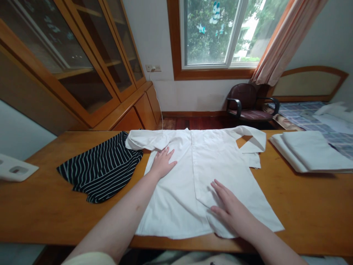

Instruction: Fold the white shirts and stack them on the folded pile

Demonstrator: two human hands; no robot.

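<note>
A white button-front shirt (220,158) lies spread on the wooden table, its hem towards me and its sleeves out to the sides. My left hand (163,163) rests flat on the upper left part of the shirt, fingers spread. Over the lower right part of the shirt is my right hand (227,206), fingers stretched out and holding nothing; whether it touches the cloth I cannot tell. The shirt's right sleeve is bent back in a loop with wood showing through. Its left sleeve overlaps a black garment with white stripes (107,167).
On the wooden table (303,206), folded white cloth (314,151) lies at the right. A white plastic object (16,169) stands at the left edge. Beyond are a glass-door cabinet (82,66), a maroon armchair (246,103) and a bed with a checked cover (300,116).
</note>
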